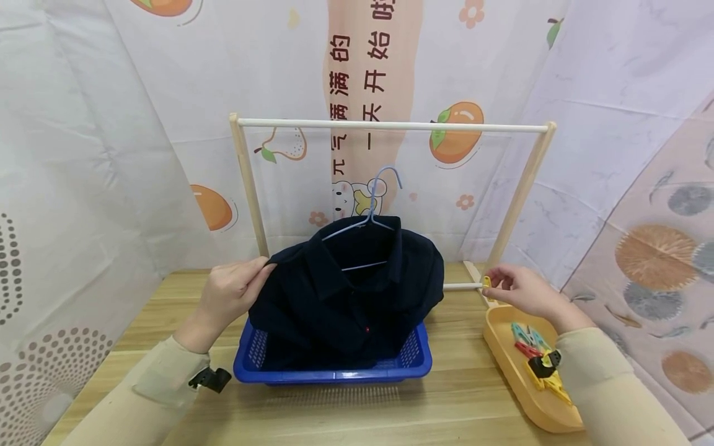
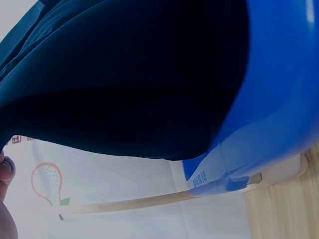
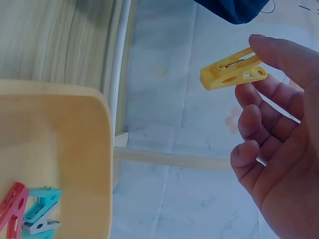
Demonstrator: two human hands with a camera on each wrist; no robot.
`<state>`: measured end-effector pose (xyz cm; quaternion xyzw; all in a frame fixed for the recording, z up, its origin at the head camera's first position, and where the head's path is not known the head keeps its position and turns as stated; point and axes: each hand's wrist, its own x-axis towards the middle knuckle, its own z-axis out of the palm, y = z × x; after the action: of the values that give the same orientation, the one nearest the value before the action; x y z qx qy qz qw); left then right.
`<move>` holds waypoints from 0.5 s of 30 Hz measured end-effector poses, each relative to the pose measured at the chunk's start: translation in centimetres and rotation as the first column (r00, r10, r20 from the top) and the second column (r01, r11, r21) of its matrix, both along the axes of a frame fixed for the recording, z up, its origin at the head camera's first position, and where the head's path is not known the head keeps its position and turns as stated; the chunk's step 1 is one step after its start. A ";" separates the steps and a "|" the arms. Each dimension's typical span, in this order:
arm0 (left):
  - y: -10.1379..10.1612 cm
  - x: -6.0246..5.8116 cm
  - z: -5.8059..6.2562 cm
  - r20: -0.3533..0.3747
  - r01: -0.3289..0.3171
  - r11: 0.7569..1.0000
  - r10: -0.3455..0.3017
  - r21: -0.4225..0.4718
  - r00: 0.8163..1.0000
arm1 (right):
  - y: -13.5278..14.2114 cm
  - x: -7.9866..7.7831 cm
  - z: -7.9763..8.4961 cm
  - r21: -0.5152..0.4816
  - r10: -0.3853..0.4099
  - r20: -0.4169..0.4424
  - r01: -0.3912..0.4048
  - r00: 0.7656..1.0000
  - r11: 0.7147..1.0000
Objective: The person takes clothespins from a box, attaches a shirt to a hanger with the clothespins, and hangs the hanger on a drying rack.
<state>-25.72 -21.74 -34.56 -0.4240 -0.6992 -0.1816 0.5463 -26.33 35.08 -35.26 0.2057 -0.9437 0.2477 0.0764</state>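
Observation:
A dark navy collared shirt [image 1: 357, 297] hangs on a light blue wire hanger [image 1: 372, 204], its lower part bunched inside a blue plastic basket [image 1: 334, 376]. My left hand [image 1: 231, 288] pinches the shirt at its left shoulder between thumb and fingers. In the left wrist view the dark cloth [image 2: 119, 89] fills most of the picture, with fingertips at the left edge. My right hand [image 3: 284, 114] pinches a yellow clothespin [image 3: 232, 69] between thumb and fingers, to the right of the shirt and above the back end of a yellow-orange tray [image 1: 504, 365].
Several clothespins [image 1: 530, 341] in red, teal, grey and yellow lie in the tray. A wooden rack with a white top bar [image 1: 390, 126] stands behind the basket, its posts rising on both sides. Everything stands on a wood-grain table [image 1: 446, 396], with a printed curtain [image 1: 301, 68] behind.

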 end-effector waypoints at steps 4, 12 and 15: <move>0.0 0.0 0.0 -0.005 0.004 1.000 -0.004 0.006 1.000 | -0.5 0.0 0.3 0.005 -0.004 -0.002 0.004 1.000 1.000; 0.1 -0.2 0.1 -0.008 0.011 1.000 -0.011 0.011 1.000 | -1.4 -0.1 0.8 -0.006 0.019 -0.015 -0.019 1.000 1.000; 0.1 -0.2 0.1 -0.005 0.012 1.000 -0.012 0.007 1.000 | -1.8 -0.1 0.8 -0.007 0.026 -0.014 -0.027 1.000 1.000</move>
<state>-25.93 -21.67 -34.48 -0.4269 -0.6945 -0.1863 0.5484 -26.47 33.33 -34.46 0.2196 -0.9394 0.2506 0.0804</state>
